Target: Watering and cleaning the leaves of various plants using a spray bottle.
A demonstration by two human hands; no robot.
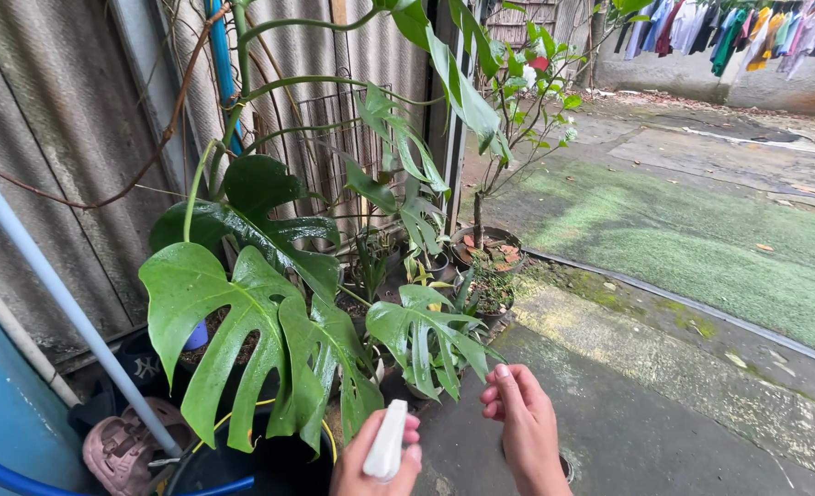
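While the left hand [375,459] sits low in the view, its fingers [411,439] are wrapped tight round a small white spray bottle [387,443], whose narrow top points up and away from the person. To the left of those fingers, down by the ground, lies a pink sandal [118,448], and a pale blue pipe [54,285] slants up from it across a corrugated metal wall [67,119]. Just above and left of the clamped fingers hangs a big split leaf [219,340], wet and glossy, belonging to a large-leaved plant [260,230] that rises from a black pot [242,464] with a yellow rim. Right over the bottle's top, a smaller split leaf [426,335] droops close to the fingertips of both hands. The right hand [522,427] is just beside the left, its fingers [502,384] loosely curled together and holding nothing, the tips almost at that smaller leaf. Beyond them, further from the person, stand several small pots [485,248] with thin plants. To the right of the right hand's fingers spreads wet concrete floor [664,404], then a mossy green strip [683,239], and far off at the top right clothes [738,28] hang on a line.
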